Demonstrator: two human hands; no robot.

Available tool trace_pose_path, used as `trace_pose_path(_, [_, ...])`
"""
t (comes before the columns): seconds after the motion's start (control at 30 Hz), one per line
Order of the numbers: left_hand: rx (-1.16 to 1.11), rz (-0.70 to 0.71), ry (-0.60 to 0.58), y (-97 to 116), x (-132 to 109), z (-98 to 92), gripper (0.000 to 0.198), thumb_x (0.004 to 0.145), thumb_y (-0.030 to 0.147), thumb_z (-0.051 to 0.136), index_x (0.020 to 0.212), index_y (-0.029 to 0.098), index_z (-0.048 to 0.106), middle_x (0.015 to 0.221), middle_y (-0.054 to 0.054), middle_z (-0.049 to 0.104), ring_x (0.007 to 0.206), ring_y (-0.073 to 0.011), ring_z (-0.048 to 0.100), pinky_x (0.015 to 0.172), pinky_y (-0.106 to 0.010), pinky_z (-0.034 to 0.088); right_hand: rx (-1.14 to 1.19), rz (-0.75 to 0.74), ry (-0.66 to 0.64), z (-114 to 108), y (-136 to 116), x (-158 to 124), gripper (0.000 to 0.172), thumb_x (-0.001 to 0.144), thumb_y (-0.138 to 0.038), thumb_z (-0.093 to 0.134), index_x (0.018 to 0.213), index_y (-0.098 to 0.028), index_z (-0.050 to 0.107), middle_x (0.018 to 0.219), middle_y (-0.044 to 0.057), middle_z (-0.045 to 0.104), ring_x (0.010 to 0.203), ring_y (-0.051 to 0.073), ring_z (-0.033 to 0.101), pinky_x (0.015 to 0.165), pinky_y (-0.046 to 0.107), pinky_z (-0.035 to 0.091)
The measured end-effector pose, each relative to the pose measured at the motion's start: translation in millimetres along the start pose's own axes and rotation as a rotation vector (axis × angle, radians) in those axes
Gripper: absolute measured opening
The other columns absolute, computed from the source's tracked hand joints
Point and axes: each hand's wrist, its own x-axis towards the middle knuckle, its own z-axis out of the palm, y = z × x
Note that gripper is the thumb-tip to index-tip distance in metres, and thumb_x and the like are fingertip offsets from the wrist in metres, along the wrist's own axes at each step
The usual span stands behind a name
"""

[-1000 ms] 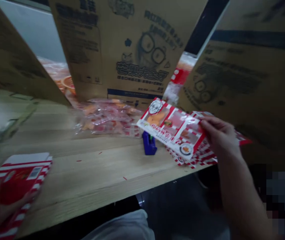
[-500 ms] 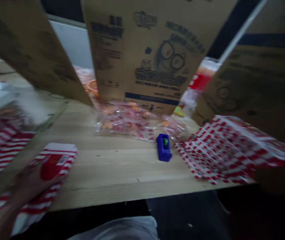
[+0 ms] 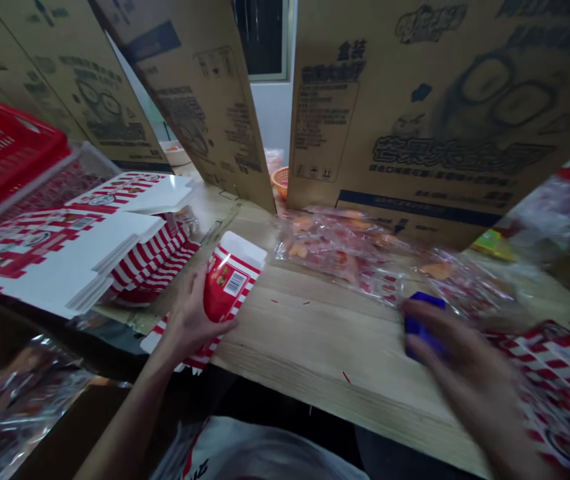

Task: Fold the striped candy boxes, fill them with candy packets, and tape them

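The left hand (image 3: pixel 189 315) grips a striped paper box (image 3: pixel 232 287) upright, while the blurred right hand (image 3: pixel 465 377) seems curled over a small blue tool (image 3: pixel 419 327) just beneath it.

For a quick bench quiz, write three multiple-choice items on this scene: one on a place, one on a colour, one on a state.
1. Where is the red plastic basket?
A. Far left, beside the flat printed carton blanks
B. Under the right hand
C. On the clear bags

2. What colour is the small object at the right hand?
A. Green
B. Blue
C. Orange

3. What state is the striped carton in?
A. Lying untouched
B. Sealed in a bag
C. Held upright in the left hand

1: A, it shows at the left edge.
2: B, blue shows past the fingers.
3: C, the fingers wrap it.
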Motion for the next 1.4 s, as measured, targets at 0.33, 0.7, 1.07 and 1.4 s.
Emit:
trace_pose_path(0.33, [-0.467, 0.084, -0.137, 82.3, -31.4, 54.4, 0.111, 0.056, 0.035, 0.083, 0.147, 0.021, 0.021, 0.144, -0.015, 0.043, 0.132, -0.0355, 0.041, 0.106, -0.051, 0.038, 1.030, 0.248, -0.460, 142.6, -17.8, -16.4, 0.052, 0.067, -0.030, 0.082, 0.113, -0.022, 0.060, 0.113, 0.006, 0.069, 0.104, 0.023, 0.065, 0.095, 0.041, 0.051])
trace_pose_path(0.7, [-1.320, -0.385, -0.342, 68.9, -16.6, 83.5, 0.031, 0.063, 0.028, 0.080, 0.085, 0.014, 0.063, 0.078, -0.005, 0.072, 0.072, -0.0225, 0.069, 0.073, -0.038, 0.056, 1.014, 0.476, -0.303, 128.8, 21.6, -19.4, 0.030, 0.062, -0.028, 0.083, 0.088, -0.018, 0.072, 0.086, 0.004, 0.075, 0.074, 0.022, 0.070, 0.074, 0.037, 0.057])
trace_pose_path(1.07, [-1.338, -0.352, -0.600, 53.5, -40.3, 88.9, 0.032, 0.072, 0.039, 0.075, 0.094, 0.015, 0.072, 0.080, -0.004, 0.073, 0.073, -0.0204, 0.067, 0.072, -0.031, 0.052, 1.023, 0.510, -0.175, 110.3, 23.9, 22.2, 0.030, 0.055, -0.021, 0.083, 0.083, -0.018, 0.073, 0.085, 0.004, 0.076, 0.073, 0.021, 0.070, 0.075, 0.035, 0.056])
trace_pose_path(1.4, [-1.380, -0.290, -0.563, 59.9, -45.5, 93.2, 0.033, 0.073, 0.040, 0.074, 0.097, 0.017, 0.070, 0.084, -0.003, 0.071, 0.078, -0.0186, 0.065, 0.076, -0.029, 0.051, 1.001, 0.608, -0.338, 113.1, 39.0, 6.9, 0.032, 0.054, -0.023, 0.085, 0.083, -0.016, 0.073, 0.083, 0.005, 0.076, 0.071, 0.022, 0.070, 0.071, 0.034, 0.056])
